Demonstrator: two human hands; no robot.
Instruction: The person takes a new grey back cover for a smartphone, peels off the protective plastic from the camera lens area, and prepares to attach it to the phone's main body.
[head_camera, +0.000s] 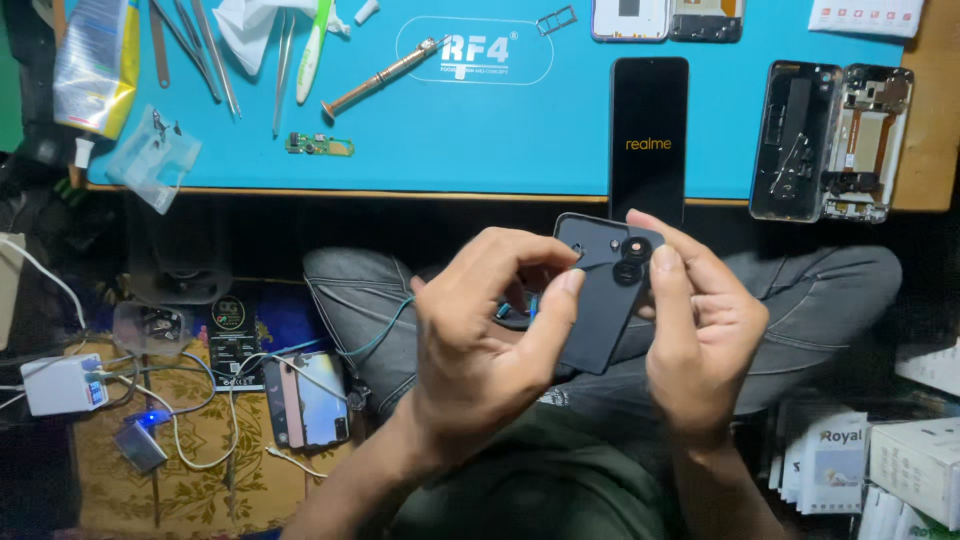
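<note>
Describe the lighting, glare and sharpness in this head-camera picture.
Head view: the blue mat is brightly and evenly lit; below the bench the lap and floor fall into shadow; both hands, left and right, and the dark phone are sharp; no strong glare.

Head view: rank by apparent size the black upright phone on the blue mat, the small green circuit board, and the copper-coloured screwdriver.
1. Black upright phone.
2. Copper-coloured screwdriver.
3. Small green circuit board.
All lie on the mat, so nearness hardly skews this.

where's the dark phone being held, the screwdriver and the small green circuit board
dark phone (598, 305): head view, bare back panel below the camera lenses
screwdriver (385, 75): head view, middle of the copper-coloured shaft
small green circuit board (319, 146): head view, centre of the board
</note>
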